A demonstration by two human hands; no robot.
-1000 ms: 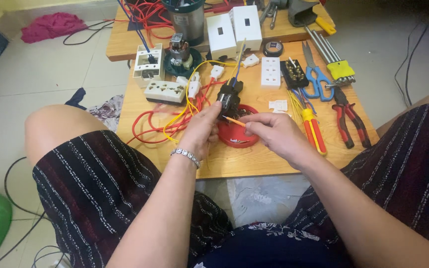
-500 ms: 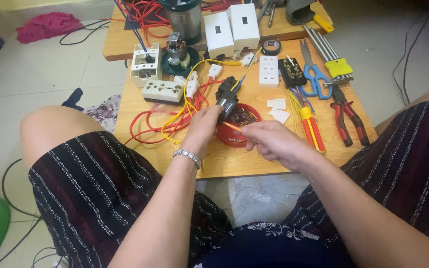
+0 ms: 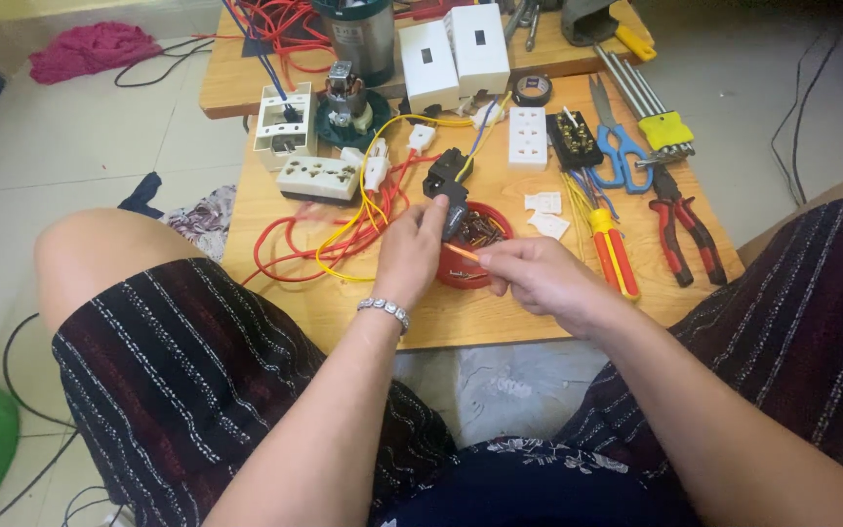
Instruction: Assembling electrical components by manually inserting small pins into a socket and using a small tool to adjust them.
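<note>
The left hand (image 3: 410,252) pinched a small black part (image 3: 447,185) between thumb and fingers, holding it just above the red dish (image 3: 480,278) near the middle of the wooden surface (image 3: 343,312). The right hand (image 3: 529,275), at 3 o'clock from the left, pinched a thin orange tool (image 3: 462,253) whose tip met the underside of the black part. Red and yellow wires (image 3: 329,244) lay looped at 9 o'clock from the left hand. At 11 o'clock sat a white socket (image 3: 317,178). At 3 o'clock from the right hand lay a yellow-handled screwdriver (image 3: 609,244), and beyond it red pliers (image 3: 680,226). Blue scissors (image 3: 617,146) lay at 1 o'clock, well apart. A bracelet (image 3: 384,310) circled the left wrist.
</note>
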